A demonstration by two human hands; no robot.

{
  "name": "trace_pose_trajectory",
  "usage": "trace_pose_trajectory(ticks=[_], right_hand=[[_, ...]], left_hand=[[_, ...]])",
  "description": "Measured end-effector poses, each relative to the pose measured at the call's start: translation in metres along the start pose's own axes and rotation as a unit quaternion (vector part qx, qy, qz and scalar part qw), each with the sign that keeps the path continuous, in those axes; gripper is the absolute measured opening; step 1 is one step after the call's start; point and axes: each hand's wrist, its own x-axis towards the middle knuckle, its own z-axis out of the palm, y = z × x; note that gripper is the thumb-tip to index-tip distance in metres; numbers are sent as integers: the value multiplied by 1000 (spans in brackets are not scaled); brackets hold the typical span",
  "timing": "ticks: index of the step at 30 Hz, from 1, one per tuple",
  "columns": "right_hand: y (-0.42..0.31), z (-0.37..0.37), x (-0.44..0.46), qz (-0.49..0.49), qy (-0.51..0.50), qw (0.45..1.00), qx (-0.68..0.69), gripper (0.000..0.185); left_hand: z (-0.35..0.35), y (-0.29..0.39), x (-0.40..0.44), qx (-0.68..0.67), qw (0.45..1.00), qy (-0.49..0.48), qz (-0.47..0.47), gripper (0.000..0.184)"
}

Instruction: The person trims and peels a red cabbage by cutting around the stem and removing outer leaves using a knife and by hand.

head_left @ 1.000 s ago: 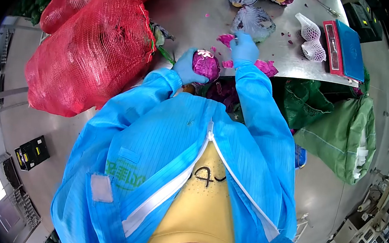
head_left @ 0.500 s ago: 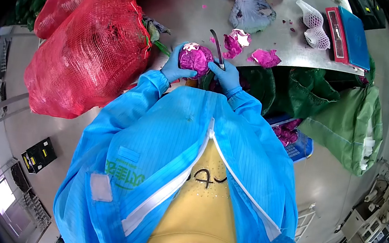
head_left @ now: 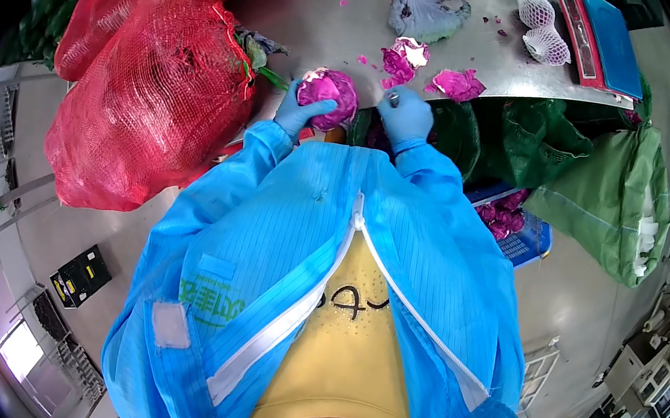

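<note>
A trimmed red cabbage (head_left: 333, 97) rests in my left hand (head_left: 295, 112), which is blue-gloved with the thumb across its near side. To the right of it, my right hand (head_left: 408, 119), also gloved, is closed around a knife (head_left: 393, 98). Only a small dark part of that knife shows; the blade cannot be made out. Peeled purple leaves (head_left: 458, 84) and a leaf piece with a white base (head_left: 404, 59) lie on the metal table (head_left: 326, 22) just beyond my hands.
Red mesh sacks (head_left: 156, 92) bulge at the left. A greyish outer cabbage leaf (head_left: 429, 10), white foam netting (head_left: 537, 20) and a blue folder (head_left: 611, 42) lie on the table. Green sacks (head_left: 607, 202) and a blue crate (head_left: 530, 239) with purple leaves are at the right.
My right hand has moved a little right, apart from the cabbage, and turned so that the knife's curved blade no longer shows. My left hand still holds the cabbage, now rotated somewhat.
</note>
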Motion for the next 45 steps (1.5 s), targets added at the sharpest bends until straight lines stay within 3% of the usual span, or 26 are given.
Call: trace_pose_trajectory(ticks=[1, 2, 4, 5, 7, 8, 10, 12, 13, 18, 21, 22, 24, 25, 26, 28, 32, 33, 34, 36, 37, 38, 40, 42, 43, 45], right_hand=[[8, -4, 8, 17, -27, 999, 1, 22], [15, -8, 13, 36, -53, 998, 3, 24], [17, -13, 13, 52, -89, 995, -10, 31], [21, -7, 11, 19, -69, 996, 45, 36], [10, -7, 5, 0, -49, 986, 160, 47], [1, -3, 2, 90, -98, 946, 295, 51], [-30, -9, -9, 21, -73, 920, 385, 59], [-39, -14, -11, -124, -6, 978, 164, 65], [-45, -18, -13, -115, 1, 989, 95, 66], [-31, -8, -13, -135, 17, 983, 124, 53], [-25, -12, -12, -274, 52, 958, -73, 26], [-22, -11, -7, -271, 53, 958, -73, 26], [-13, -6, 11, -247, 204, 940, 118, 18], [-17, -19, 20, -105, 188, 974, 76, 14], [-9, -25, 30, -47, 145, 986, 72, 17], [9, -31, 43, -14, 55, 998, -7, 26], [7, -28, 28, -2, -8, 1000, 16, 37], [3, -17, 23, -42, 16, 990, 134, 40], [-7, -12, 18, -82, 40, 964, 250, 42], [-22, -5, 9, -73, 16, 952, 297, 43], [-26, -2, 8, -57, 3, 962, 269, 44], [-29, -2, 8, -42, -11, 970, 239, 45], [-19, 12, 10, -31, -29, 967, 252, 46], [-9, 25, 11, -22, -49, 962, 267, 46], [-6, 31, 10, -14, -46, 948, 315, 46], [-2, 38, 8, -5, -47, 931, 363, 45]], left_hand=[[-2, 4, -1, -132, 989, -54, -48, 83], [-5, 7, -4, -128, 989, -56, -52, 83], [-8, 10, -10, -337, 920, -57, -193, 77], [-7, 9, -10, -375, 905, -82, -182, 76], [-3, 10, -7, -377, 903, -102, -177, 78], [-1, 10, -5, -380, 901, -121, -172, 81], [7, 12, -1, -354, 915, -128, -146, 79], [10, 12, 3, -324, 928, -140, -122, 78], [10, 10, 6, -325, 929, -126, -124, 76], [13, 4, 9, -298, 941, -94, -133, 71], [6, -4, 14, -330, 921, -88, -186, 78], [6, -4, 13, -328, 921, -89, -188, 78], [5, -3, 10, -356, 909, -114, -186, 80], [3, -1, 8, -360, 905, -129, -184, 82], [2, 0, 6, -359, 905, -129, -187, 82], [-3, 1, 3, -447, 856, -149, -213, 83], [-7, -3, 8, -545, 779, -204, -233, 79], [-7, -3, 9, -545, 779, -204, -233, 79], [-6, -3, 9, -508, 817, -166, -216, 79], [1, -1, 11, -466, 852, -128, -199, 79], [9, 0, 13, -315, 941, -67, -104, 79], [14, 1, 15, -152, 988, -2, -3, 80], [4, -19, 32, -111, 992, 23, 48, 87], [4, -15, 34, 66, 977, 39, 199, 94], [5, -15, 35, 73, 968, 34, 237, 99], [8, -11, 30, 86, 966, 37, 243, 103]])
